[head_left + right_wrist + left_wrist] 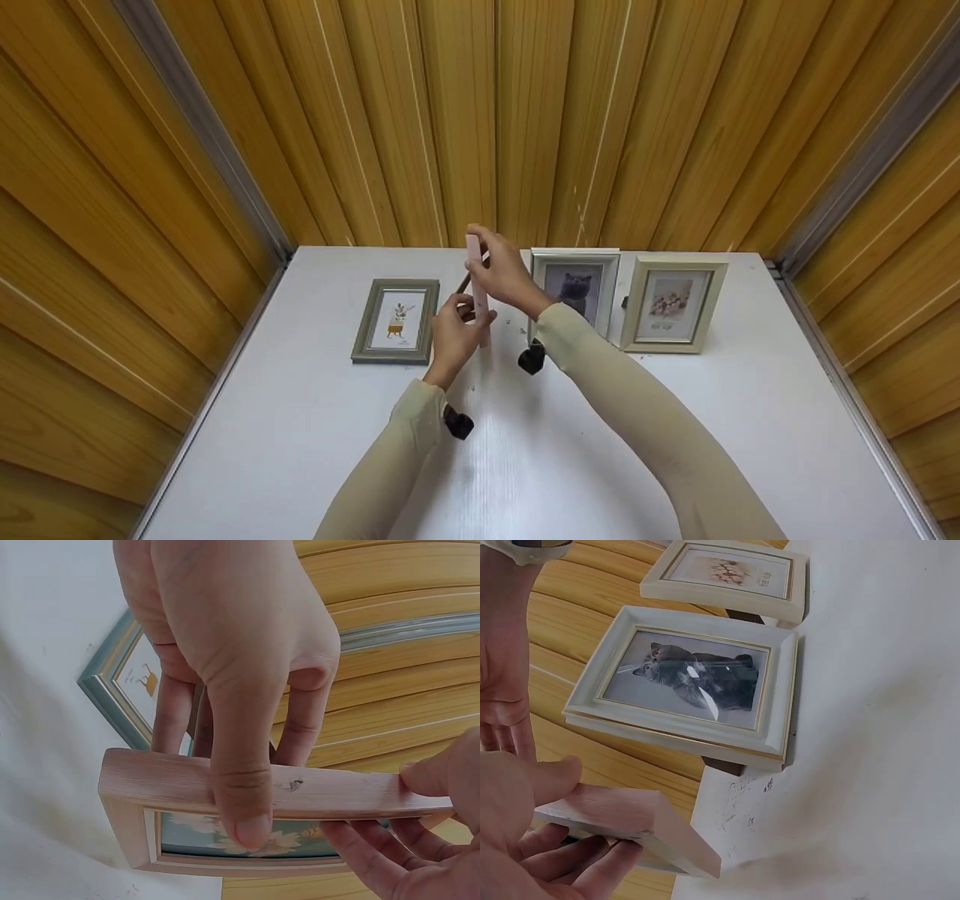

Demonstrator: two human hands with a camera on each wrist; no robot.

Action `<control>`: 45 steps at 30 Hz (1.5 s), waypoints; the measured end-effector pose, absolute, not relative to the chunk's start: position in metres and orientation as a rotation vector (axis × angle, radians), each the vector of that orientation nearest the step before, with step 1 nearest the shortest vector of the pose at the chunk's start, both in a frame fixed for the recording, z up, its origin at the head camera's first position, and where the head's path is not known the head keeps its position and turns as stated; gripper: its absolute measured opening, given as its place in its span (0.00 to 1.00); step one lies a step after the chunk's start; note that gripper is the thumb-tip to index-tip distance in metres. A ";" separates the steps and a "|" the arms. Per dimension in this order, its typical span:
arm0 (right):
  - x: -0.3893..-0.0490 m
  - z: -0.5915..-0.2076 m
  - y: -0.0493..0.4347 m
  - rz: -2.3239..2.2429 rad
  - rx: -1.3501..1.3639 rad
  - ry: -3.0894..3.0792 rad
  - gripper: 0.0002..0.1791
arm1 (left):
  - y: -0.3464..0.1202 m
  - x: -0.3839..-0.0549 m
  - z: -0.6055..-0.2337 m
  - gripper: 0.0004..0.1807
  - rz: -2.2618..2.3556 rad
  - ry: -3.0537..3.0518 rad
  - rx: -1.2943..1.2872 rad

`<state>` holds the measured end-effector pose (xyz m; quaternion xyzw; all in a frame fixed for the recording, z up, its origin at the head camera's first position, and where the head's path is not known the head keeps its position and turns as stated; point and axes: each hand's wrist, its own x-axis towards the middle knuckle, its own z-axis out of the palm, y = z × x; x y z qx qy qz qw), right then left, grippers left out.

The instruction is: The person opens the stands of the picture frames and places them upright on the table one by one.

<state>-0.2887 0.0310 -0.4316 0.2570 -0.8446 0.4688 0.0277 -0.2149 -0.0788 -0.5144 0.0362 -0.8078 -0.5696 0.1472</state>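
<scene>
A pink picture frame stands upright between both hands, seen edge-on in the head view. The right hand grips its upper part, thumb on the near edge. Lower down, the left hand holds the same frame, thumb along that edge and fingers around behind. In the right wrist view, the left thumb overlaps the frame's picture of pale flowers on green; the right fingers hold the far end. A dark brown strip shows behind the frame, beside the hands.
On the white table, a grey-green frame with a plant picture stands left. To the right are a silver-white frame with a cat picture and a cream frame. Wood-grain panels enclose the back and sides.
</scene>
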 end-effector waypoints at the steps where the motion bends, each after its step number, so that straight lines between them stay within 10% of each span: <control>1: -0.289 -0.432 0.031 1.450 0.794 -2.606 0.32 | -0.079 -0.215 -0.514 0.18 -1.631 -2.331 0.117; 45: -0.296 -0.479 0.058 1.472 0.566 -2.839 0.41 | -0.124 -0.208 -0.520 0.17 -1.688 -2.069 0.154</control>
